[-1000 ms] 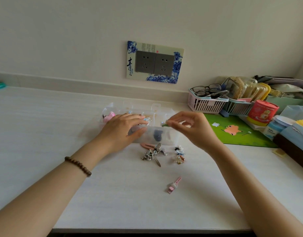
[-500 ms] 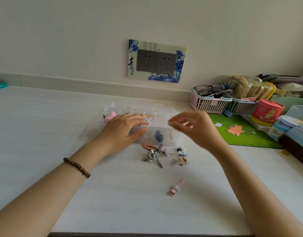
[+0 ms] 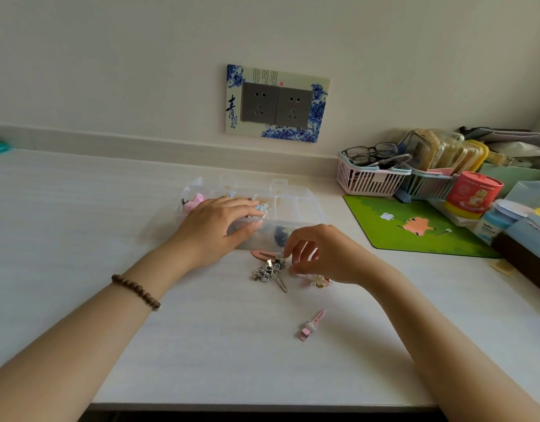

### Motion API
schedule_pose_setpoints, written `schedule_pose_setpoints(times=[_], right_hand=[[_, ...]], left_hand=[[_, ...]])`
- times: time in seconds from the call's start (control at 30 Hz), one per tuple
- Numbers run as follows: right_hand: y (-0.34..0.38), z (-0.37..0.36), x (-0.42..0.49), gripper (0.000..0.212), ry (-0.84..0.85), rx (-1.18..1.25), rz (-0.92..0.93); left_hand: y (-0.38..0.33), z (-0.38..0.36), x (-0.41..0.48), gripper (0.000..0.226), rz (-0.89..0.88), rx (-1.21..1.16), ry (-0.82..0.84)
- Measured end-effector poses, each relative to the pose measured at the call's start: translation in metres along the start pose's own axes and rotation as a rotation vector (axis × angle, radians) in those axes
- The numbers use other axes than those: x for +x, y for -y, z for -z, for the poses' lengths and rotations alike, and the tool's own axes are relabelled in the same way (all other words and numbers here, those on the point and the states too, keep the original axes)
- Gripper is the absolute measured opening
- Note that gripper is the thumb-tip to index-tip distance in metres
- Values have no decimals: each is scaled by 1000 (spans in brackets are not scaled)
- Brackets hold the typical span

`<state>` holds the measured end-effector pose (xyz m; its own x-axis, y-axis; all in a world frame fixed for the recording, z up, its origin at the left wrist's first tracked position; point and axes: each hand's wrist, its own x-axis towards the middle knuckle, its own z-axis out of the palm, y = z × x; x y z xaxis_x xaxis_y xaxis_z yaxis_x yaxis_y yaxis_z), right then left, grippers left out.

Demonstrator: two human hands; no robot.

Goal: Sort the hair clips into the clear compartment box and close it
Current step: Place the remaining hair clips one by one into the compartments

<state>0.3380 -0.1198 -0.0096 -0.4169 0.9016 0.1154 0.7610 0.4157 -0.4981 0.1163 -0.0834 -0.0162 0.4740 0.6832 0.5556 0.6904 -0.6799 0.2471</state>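
Right hand (image 3: 323,254) now down at clip pile (image 3: 270,271)

The compartment box (image 3: 293,208) sits on the table (image 3: 79,239), in front of the wall socket plate (image 3: 277,103). The left hand (image 3: 213,229) rests on the box's near-left part. Just near of the box lies a snap clip (image 3: 264,255), and nearer still a pile of hair clips (image 3: 270,272). The right hand (image 3: 323,254) is over the pile's right edge, with a small clip (image 3: 320,281) under it. A bunny clip (image 3: 312,325) lies apart, nearer and slightly right. Right of the box is a mat (image 3: 415,226). Behind it two baskets stand side by side, with eyeglasses (image 3: 369,150) in the left basket (image 3: 369,181) and a canister (image 3: 472,193) by the right basket (image 3: 427,187).
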Motion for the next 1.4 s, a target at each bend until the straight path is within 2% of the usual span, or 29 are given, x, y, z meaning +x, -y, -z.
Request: schedule_pose_setpoints(times=[0.1, 0.2, 0.27, 0.33, 0.5, 0.63, 0.73, 0.83, 1.07, 1.23, 1.4], right_hand=[[7, 6, -1, 14, -37, 120, 37], [14, 21, 5, 9, -254, 375, 49], [11, 29, 17, 9, -408, 456, 22], [6, 31, 30, 9, -489, 452, -18], [-1, 18, 41, 8, -522, 317, -46], [11, 19, 22, 7, -435, 249, 90], [21, 16, 9, 7, -205, 217, 134], [22, 4, 7, 16, -13, 38, 144], [17, -8, 10, 29, 44, -62, 133], [19, -16, 13, 24, 55, -87, 155], [20, -15, 12, 15, 45, 34, 172]], left_hand=[[2, -2, 1, 58, 16, 13, 10], [4, -4, 2, 58, 25, 11, 19], [5, -4, 2, 57, 26, 4, 23], [6, -5, 2, 57, 20, -2, 30], [6, -4, 2, 54, -1, -20, 30], [7, -4, 3, 55, 0, -36, 33], [8, -5, 2, 55, 9, -13, 41], [7, -4, 1, 51, 44, -1, 39], [4, -1, 1, 46, 39, -17, 35], [8, -4, 1, 52, 38, -39, 38], [8, -5, 1, 57, 53, -38, 40]])
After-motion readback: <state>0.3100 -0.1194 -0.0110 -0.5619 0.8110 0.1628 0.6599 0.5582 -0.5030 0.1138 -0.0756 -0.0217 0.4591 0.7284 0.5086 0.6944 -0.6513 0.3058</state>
